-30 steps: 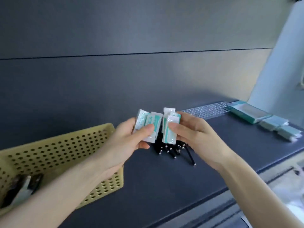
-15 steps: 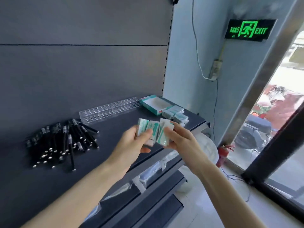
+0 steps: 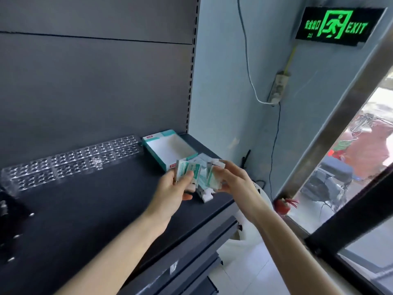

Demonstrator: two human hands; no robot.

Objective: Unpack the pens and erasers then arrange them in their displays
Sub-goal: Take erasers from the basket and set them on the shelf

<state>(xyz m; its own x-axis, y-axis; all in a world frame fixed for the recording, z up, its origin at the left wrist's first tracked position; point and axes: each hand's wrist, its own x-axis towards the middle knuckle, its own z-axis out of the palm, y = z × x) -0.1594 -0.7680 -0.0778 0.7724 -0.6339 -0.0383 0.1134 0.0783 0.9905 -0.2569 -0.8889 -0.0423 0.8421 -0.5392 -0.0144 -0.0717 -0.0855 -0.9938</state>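
My left hand grips a small fan of white-and-green wrapped erasers over the right part of the dark shelf. My right hand pinches more wrapped erasers just beside them. Both hands hover in front of the open teal-and-white eraser display box, which looks empty inside. A few loose erasers lie on the shelf under my hands. A clear plastic pen holder with many holes stretches along the back. Black pens show only at the far left edge.
The shelf's front edge runs just under my right wrist, with lower shelves below. A pale wall with a cable and an exit sign stands to the right. A white round object sits on the floor past the shelf end.
The view swung right, from the yellow basket and pen pile to the shelf's right end. Both hands carried their erasers rightward and now hang just in front of the eraser box.
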